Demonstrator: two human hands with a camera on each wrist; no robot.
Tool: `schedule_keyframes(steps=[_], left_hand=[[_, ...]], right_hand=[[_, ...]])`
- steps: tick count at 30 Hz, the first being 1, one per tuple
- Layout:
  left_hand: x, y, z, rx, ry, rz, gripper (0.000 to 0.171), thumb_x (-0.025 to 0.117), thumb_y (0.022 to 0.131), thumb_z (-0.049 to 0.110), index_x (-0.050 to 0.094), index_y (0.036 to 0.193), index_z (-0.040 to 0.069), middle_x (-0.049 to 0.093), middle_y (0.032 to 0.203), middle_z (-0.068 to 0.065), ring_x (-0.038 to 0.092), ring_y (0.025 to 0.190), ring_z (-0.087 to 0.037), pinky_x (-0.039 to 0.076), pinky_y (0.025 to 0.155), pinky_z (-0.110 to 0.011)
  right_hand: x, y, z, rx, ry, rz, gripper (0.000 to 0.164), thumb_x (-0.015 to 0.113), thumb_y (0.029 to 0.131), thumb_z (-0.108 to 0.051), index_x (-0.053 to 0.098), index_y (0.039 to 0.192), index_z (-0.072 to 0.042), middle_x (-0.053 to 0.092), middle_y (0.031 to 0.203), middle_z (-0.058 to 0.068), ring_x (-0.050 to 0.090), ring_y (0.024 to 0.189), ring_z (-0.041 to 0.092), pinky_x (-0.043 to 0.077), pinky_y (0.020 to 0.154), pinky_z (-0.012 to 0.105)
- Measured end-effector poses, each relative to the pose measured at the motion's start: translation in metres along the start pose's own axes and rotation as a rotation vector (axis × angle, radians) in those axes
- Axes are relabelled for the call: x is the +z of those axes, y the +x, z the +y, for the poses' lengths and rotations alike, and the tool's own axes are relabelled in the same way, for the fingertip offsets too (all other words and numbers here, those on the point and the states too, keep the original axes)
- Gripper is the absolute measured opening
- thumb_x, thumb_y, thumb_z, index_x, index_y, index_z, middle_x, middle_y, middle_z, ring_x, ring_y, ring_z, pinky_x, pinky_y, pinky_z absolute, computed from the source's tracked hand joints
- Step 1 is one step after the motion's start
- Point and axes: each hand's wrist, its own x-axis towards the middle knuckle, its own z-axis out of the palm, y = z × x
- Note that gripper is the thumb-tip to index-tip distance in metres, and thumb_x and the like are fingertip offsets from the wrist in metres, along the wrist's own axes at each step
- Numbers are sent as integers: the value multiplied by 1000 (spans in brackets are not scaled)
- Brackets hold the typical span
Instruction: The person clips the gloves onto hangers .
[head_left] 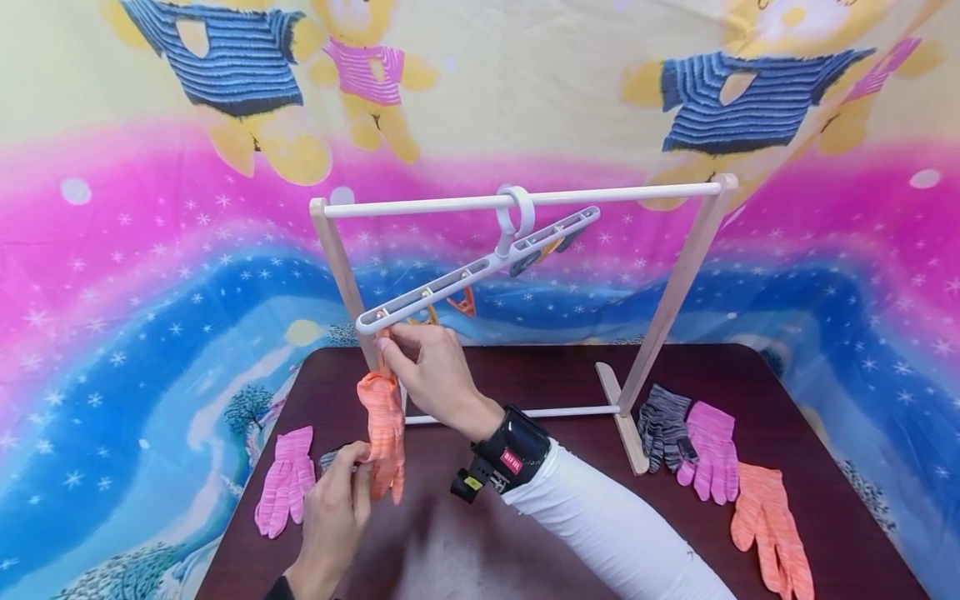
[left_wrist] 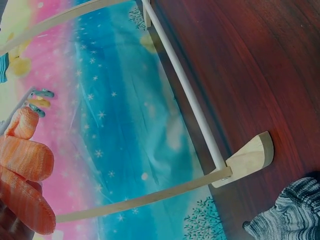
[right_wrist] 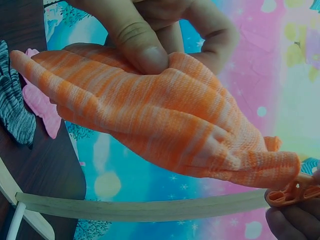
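Observation:
An orange striped glove (head_left: 385, 429) hangs fingers-down below the left end of a white clip hanger (head_left: 491, 265). My right hand (head_left: 438, 375) pinches an orange clip (right_wrist: 286, 196) at that end, right at the glove's cuff. Lower down, my left hand (head_left: 333, 504) pinches the side of the glove between thumb and fingers. In the left wrist view only the glove's fingertips show at the left edge. More clips, among them a red-orange one (head_left: 463, 302), dangle along the hanger.
The hanger's hook circles the white top bar of a wooden rack (head_left: 667, 308) on a dark table (head_left: 480, 500). Left lies a pink glove (head_left: 285, 482), with a grey one partly behind my left hand. Right lie grey (head_left: 662, 425), pink (head_left: 712, 454) and orange gloves (head_left: 768, 525).

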Motion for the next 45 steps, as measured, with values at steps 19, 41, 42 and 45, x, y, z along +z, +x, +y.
schedule_keyframes(steps=[19,41,42,45], left_hand=[[2,5,4,37,-11,35,39,39,108,32,62,107,0,68,86,-7,57,62,-14,47,57,-24],[1,10,4,41,-17,55,38,41,107,30,62,107,-1,70,89,-9,63,65,-20,49,59,-28],[1,10,4,41,-15,53,37,42,107,30,62,107,-1,70,88,-9,63,64,-19,49,59,-28],[1,10,5,39,-10,51,37,41,107,31,62,106,0,69,85,-7,61,62,-18,47,57,-27]], right_hand=[[1,-2,-3,29,58,-30,21,64,97,-10,75,114,-5,79,94,7,35,51,2,29,51,19],[3,-2,-5,87,155,-74,26,64,98,-13,72,122,-4,78,107,13,76,100,18,56,86,20],[3,-2,-5,88,162,-76,26,64,98,-13,72,121,-4,78,107,14,76,100,19,57,86,21],[3,-2,-5,92,177,-81,24,65,97,-12,73,118,-3,78,103,14,76,100,19,56,86,21]])
